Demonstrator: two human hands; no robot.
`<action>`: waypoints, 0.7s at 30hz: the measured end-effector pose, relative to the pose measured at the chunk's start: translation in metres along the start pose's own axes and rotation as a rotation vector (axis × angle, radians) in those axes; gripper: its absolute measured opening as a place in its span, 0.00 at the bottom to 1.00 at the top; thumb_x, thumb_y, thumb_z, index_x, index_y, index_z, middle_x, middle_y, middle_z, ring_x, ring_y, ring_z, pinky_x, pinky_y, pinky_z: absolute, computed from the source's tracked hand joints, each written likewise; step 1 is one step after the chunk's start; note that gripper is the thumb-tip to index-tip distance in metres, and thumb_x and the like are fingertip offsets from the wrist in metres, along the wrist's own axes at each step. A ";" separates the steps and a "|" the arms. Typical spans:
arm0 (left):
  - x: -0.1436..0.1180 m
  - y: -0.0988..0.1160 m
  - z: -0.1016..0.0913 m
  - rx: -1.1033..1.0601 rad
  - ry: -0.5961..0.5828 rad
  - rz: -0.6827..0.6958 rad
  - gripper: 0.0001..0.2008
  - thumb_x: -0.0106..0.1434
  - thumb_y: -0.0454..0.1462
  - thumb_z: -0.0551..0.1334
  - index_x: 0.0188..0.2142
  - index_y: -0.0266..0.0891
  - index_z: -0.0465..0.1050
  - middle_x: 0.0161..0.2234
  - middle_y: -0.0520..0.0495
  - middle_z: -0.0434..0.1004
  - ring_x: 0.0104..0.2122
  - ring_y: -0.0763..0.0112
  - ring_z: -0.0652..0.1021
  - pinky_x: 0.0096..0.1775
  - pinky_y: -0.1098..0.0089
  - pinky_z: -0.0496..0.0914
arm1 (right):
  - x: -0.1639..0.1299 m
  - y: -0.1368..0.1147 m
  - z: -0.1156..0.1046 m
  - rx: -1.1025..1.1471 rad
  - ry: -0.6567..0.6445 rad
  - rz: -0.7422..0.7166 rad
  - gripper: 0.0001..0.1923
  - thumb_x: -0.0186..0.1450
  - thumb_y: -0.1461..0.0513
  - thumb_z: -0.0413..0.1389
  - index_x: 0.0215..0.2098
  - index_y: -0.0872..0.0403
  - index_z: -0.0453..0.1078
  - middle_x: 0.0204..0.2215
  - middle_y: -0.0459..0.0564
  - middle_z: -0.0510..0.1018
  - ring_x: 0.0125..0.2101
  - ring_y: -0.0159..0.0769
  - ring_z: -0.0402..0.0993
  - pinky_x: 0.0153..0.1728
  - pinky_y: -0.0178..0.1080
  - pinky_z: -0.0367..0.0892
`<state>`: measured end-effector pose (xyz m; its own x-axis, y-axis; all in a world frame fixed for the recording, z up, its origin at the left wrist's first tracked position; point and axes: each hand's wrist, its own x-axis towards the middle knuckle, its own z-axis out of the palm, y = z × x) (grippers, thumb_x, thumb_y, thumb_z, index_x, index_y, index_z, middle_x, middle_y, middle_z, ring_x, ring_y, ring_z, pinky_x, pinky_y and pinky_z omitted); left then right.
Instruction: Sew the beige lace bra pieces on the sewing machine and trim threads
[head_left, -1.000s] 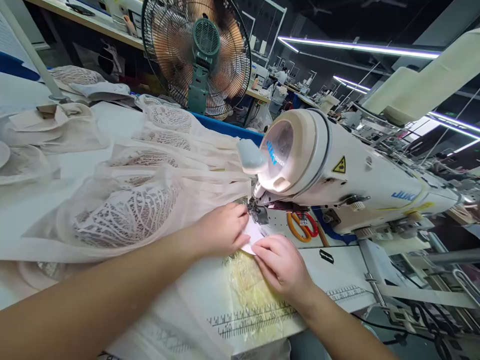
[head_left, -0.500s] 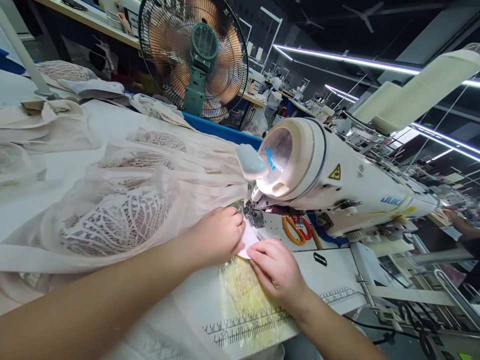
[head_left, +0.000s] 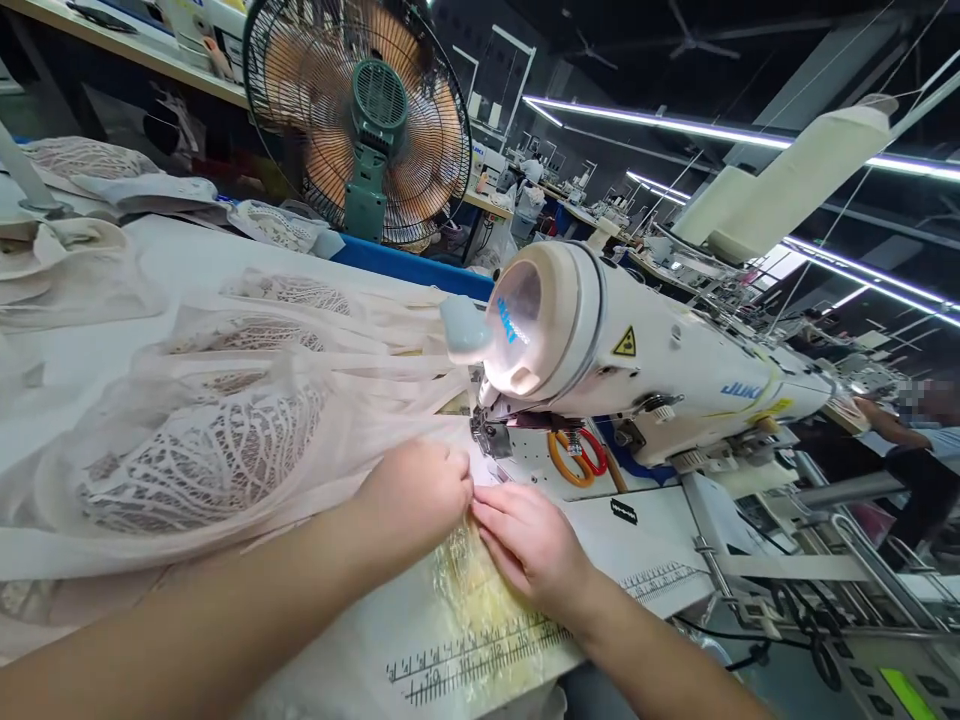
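Stitching seems in hand: the cloth, just beyond the fingertips by the sewing machine, is pinched by the right hand; whether the curled left hand grips cannot be told. Steady guiding seems needed.

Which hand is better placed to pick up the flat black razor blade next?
Probably the right hand: the flat black razor blade lies to its right, while the left hand is farther away.

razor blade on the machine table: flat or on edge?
Flat: the razor blade shows its broad, slotted face, lying on the white tabletop.
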<state>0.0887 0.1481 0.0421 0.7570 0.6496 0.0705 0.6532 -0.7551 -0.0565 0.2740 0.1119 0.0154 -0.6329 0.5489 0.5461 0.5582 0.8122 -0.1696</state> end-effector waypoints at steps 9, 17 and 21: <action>-0.006 0.011 -0.014 0.047 -0.108 0.038 0.15 0.52 0.24 0.55 0.36 0.37 0.74 0.35 0.41 0.76 0.30 0.59 0.74 0.29 0.63 0.66 | 0.001 0.000 -0.004 0.073 -0.046 -0.016 0.12 0.64 0.69 0.47 0.44 0.58 0.69 0.39 0.57 0.78 0.43 0.39 0.73 0.43 0.43 0.73; -0.006 -0.002 -0.005 -0.032 -0.081 0.027 0.17 0.52 0.24 0.56 0.39 0.38 0.74 0.40 0.42 0.76 0.36 0.58 0.74 0.35 0.63 0.68 | -0.002 0.002 -0.006 0.094 -0.009 -0.022 0.11 0.64 0.69 0.49 0.42 0.58 0.70 0.39 0.56 0.79 0.41 0.39 0.75 0.43 0.43 0.73; -0.003 -0.013 -0.002 -0.067 -0.052 0.010 0.16 0.52 0.22 0.56 0.38 0.37 0.73 0.42 0.41 0.75 0.39 0.57 0.74 0.37 0.63 0.69 | -0.004 0.003 -0.005 0.087 0.010 -0.013 0.11 0.63 0.69 0.49 0.42 0.57 0.70 0.38 0.55 0.79 0.40 0.38 0.75 0.42 0.42 0.73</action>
<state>0.0779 0.1553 0.0451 0.7647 0.6442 0.0184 0.6441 -0.7649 0.0101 0.2807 0.1109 0.0175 -0.6345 0.5364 0.5565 0.5006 0.8338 -0.2329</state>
